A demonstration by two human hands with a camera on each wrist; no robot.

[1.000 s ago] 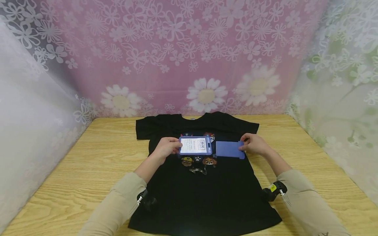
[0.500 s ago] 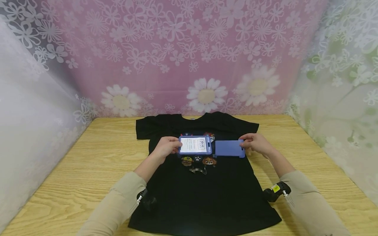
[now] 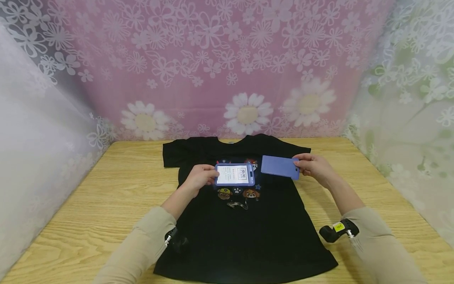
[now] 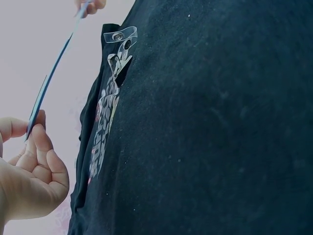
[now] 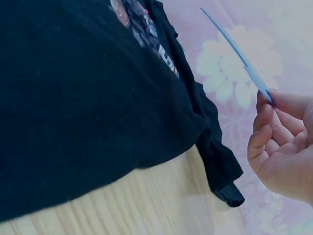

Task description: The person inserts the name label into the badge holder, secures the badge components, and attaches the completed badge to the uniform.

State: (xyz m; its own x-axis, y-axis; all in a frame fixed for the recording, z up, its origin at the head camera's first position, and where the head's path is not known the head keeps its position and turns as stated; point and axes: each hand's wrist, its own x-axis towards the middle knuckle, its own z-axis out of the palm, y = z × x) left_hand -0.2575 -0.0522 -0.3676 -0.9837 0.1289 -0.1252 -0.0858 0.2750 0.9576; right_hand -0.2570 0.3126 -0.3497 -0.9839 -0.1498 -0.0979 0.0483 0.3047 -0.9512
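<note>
- Covering the middle of the worktop (image 3: pixel 106 185), a black shirt (image 3: pixel 248 232) lies flat, printed side up.
- Left hand (image 3: pixel 198 178) grips the badge holder (image 3: pixel 235 174) by its left end, fingers curled round it, above the shirt's print.
- Right hand (image 3: pixel 313 165) pinches the blue card (image 3: pixel 279 166) at its right edge, lifted just right of the holder, apart from it.
- A clip (image 3: pixel 237 205) rests on the shirt below the print.

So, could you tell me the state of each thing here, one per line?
Holder: apart from its cover, card showing, held by the left hand.
Cover: lifted, pinched by the right hand.
Shirt: spread flat, print up.
Clip: lying on the shirt.
</note>
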